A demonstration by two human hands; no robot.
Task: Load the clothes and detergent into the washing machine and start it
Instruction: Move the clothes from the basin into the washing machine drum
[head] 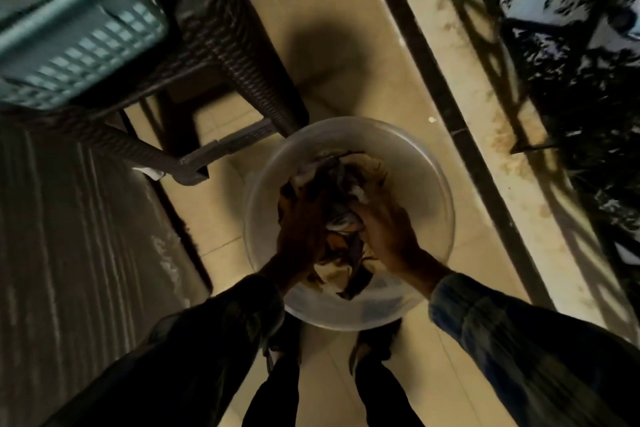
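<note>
A round translucent tub point(429, 180) stands on the tiled floor right in front of my feet. It holds a bundle of clothes point(343, 170) in dark, beige and white cloth. My left hand point(304, 225) is pushed into the left side of the bundle with its fingers closed on the cloth. My right hand point(384, 229) grips the right side of the same bundle. Both sleeves are dark. No washing machine or detergent is recognisable in view.
A dark woven-pattern stool or table point(214, 55) stands to the upper left, one leg close to the tub. A teal laundry basket point(79, 31) rests on it. A ribbed grey surface point(69, 236) lies left. A metal railing point(554, 62) runs along the right.
</note>
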